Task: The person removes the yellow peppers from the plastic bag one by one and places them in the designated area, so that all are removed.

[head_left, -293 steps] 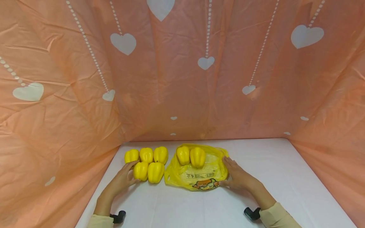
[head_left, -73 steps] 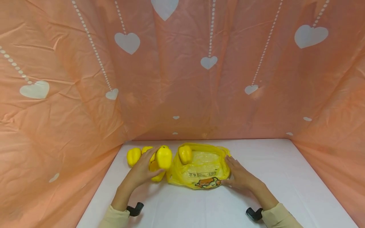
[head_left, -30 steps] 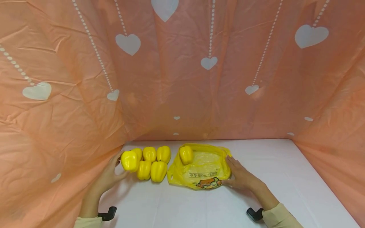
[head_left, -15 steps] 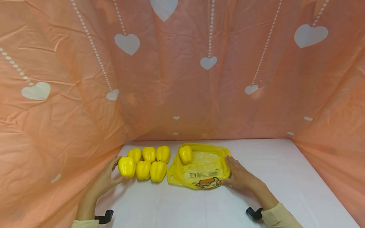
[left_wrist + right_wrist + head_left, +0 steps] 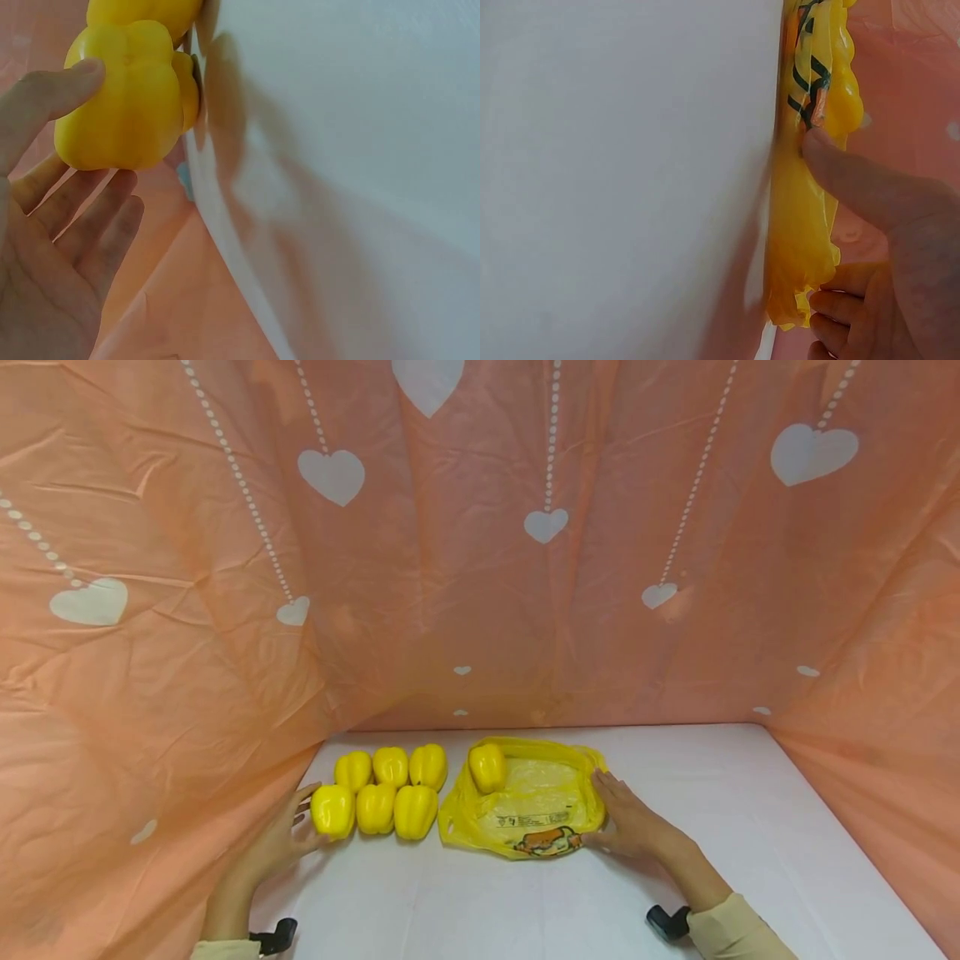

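Several yellow bell peppers stand in two rows on the left of the table; the front-left bell pepper (image 5: 333,812) is at my left hand (image 5: 281,839). In the left wrist view, the thumb lies against this bell pepper (image 5: 124,97), while the other fingers (image 5: 105,217) are loosely extended at its lower edge. One bell pepper (image 5: 488,767) sits at the back left of the yellow plastic bag (image 5: 525,806); whether it lies inside or on top, I cannot tell. My right hand (image 5: 633,827) rests at the bag's right edge, thumb (image 5: 832,161) touching its side.
A white-covered table (image 5: 525,910) carries everything. Orange sheeting with white hearts (image 5: 480,635) closes off the back and both sides. A black wrist device (image 5: 277,937) is on the left wrist, and a similar black device (image 5: 667,923) on the right.
Since about ten seconds ago, one of the bag's two bell peppers has gone and the left group has grown. Lately my left hand has lowered a bell pepper into the front-left spot. The right hand stays put.
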{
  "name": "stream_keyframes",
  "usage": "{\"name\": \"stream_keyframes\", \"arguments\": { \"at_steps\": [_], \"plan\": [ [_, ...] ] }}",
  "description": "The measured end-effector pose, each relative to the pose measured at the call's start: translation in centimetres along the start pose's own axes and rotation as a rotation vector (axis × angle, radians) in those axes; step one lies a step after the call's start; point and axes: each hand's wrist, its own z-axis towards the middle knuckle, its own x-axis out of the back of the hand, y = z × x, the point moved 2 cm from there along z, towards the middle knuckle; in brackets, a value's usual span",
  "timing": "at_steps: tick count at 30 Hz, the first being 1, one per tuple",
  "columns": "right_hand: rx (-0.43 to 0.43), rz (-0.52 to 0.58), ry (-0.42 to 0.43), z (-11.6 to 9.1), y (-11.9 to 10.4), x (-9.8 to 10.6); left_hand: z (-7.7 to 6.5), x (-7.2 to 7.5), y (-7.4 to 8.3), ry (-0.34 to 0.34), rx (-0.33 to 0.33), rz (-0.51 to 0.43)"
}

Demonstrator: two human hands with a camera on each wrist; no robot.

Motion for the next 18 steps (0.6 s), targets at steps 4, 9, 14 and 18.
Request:
{"name": "stream_keyframes", "arguments": {
  "at_steps": [4,9,14,18],
  "plan": [
    [0.001,-0.003,0.002,0.01,0.06,-0.05,0.01,-0.14,-0.35,-0.006,0.0,-0.009],
    [0.006,-0.008,0.002,0.18,0.27,-0.18,-0.18,-0.17,-0.47,-0.024,0.018,-0.007],
    [-0.005,-0.014,-0.006,0.29,0.4,-0.32,-0.14,-0.34,-0.51,-0.033,0.018,-0.002],
    [0.005,-0.011,-0.001,0.29,0.45,-0.31,0.03,-0.51,-0.59,-0.04,0.025,0.02]
  ]
}}
